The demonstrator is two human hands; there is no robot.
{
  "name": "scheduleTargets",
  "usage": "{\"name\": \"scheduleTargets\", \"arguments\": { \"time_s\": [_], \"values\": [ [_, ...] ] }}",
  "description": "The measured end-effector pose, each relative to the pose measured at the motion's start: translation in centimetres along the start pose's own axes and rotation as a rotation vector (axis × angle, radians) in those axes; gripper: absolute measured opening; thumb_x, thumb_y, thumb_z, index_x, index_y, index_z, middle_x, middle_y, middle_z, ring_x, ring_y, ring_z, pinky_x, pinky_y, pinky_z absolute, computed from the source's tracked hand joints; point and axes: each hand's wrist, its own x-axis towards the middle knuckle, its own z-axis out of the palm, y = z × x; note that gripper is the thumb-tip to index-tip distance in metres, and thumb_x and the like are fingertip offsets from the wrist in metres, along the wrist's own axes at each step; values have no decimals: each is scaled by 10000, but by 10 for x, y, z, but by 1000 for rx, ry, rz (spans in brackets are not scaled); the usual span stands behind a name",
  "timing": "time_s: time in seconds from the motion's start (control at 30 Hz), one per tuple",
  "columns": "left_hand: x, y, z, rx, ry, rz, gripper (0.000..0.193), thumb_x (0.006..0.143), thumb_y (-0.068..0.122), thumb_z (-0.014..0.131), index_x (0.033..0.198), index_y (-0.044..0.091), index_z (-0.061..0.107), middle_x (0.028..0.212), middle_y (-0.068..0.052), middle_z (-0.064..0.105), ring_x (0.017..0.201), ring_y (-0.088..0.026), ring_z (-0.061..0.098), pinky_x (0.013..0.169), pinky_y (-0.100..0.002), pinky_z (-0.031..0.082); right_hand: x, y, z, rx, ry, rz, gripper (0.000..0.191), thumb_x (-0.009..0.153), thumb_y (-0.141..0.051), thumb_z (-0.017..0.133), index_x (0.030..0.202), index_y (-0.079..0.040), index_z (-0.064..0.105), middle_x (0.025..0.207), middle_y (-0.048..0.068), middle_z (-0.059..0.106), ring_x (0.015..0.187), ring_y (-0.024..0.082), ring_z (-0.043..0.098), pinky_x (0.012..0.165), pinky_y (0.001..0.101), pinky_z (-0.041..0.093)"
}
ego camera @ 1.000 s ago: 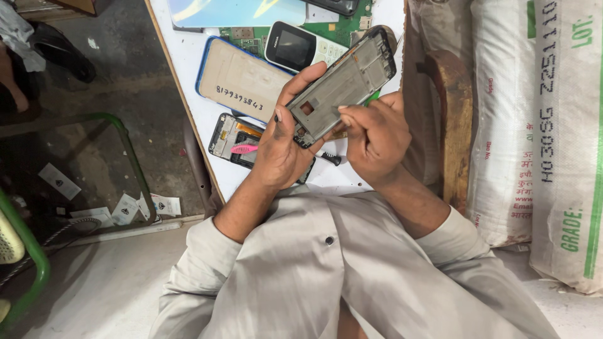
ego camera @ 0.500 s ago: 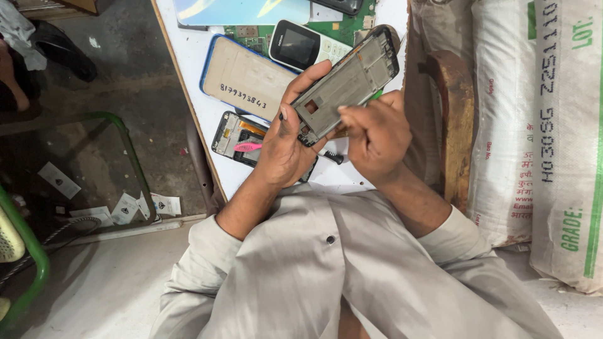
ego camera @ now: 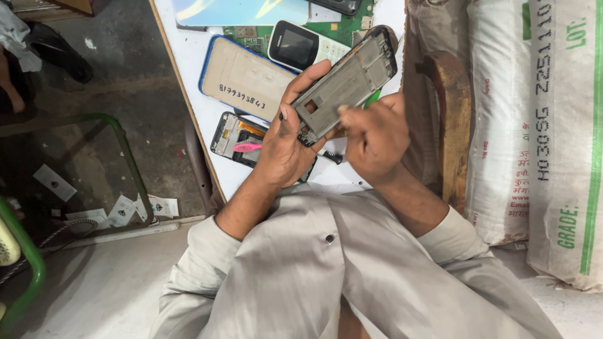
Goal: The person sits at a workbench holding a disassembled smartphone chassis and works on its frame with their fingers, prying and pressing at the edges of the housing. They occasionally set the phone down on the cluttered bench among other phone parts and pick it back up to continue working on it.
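My left hand (ego camera: 284, 144) grips a grey phone frame (ego camera: 348, 81), holding it tilted above a white worktable (ego camera: 188, 59). My right hand (ego camera: 375, 135) is closed against the frame's lower right edge, fingertips pinched on it; whether a small tool sits in those fingers is hidden. Under my left hand lies an opened phone (ego camera: 233, 138) with its insides showing and a pink pick (ego camera: 247, 147) on it.
On the table lie a beige phone back cover with a blue rim (ego camera: 246, 80), a small keypad phone (ego camera: 295, 45), a green circuit board (ego camera: 336, 28) and a large light-blue phone (ego camera: 242, 11). White sacks (ego camera: 559, 138) stand at right. A green metal frame (ego camera: 25, 263) is at left.
Both hands and the phone frame keep almost the same pose; the view has only shifted slightly.
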Motion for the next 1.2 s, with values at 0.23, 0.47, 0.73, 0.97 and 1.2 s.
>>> {"name": "scheduleTargets", "arguments": {
  "time_s": [0.23, 0.47, 0.73, 0.97, 1.2],
  "values": [
    [2, -4, 0, -4, 0, 18, 816, 1031, 638, 509, 1638, 150, 264, 1570, -92, 422, 1437, -218, 480, 1194, -433, 487, -1, 3, -2, -3, 48, 37, 206, 924, 88, 724, 1057, -64, 687, 759, 45, 595, 676, 243, 482, 754, 371, 395],
    [4, -3, 2, -20, -14, 18, 843, 1036, 633, 527, 1654, 131, 251, 1553, -114, 440, 1414, -243, 505, 1187, -450, 481, -1, 3, -2, -25, 80, 86, 176, 978, 80, 721, 1093, -48, 688, 830, 57, 657, 695, 225, 502, 741, 357, 402],
    [2, -5, 2, 1, -5, 17, 897, 1000, 661, 564, 1644, 119, 258, 1541, -133, 460, 1374, -278, 553, 1145, -445, 504, -5, 6, -2, 23, 171, 227, 190, 1027, 54, 734, 1145, -88, 690, 862, 65, 642, 745, 246, 514, 751, 335, 420],
    [1, -6, 0, 8, -9, 3, 887, 1018, 642, 582, 1634, 93, 258, 1543, -131, 465, 1392, -243, 542, 1156, -422, 515, -6, 9, -2, -30, 103, 155, 87, 1007, -32, 693, 1075, -77, 725, 808, 66, 588, 737, 252, 470, 740, 387, 394],
    [-3, -7, 1, 10, 5, -2, 871, 1028, 616, 603, 1630, 92, 254, 1545, -137, 463, 1397, -256, 534, 1177, -439, 494, -2, 5, -5, 6, 109, 178, 78, 1081, -89, 699, 1155, -64, 692, 872, 70, 618, 770, 225, 495, 791, 356, 393]
  ]
}}
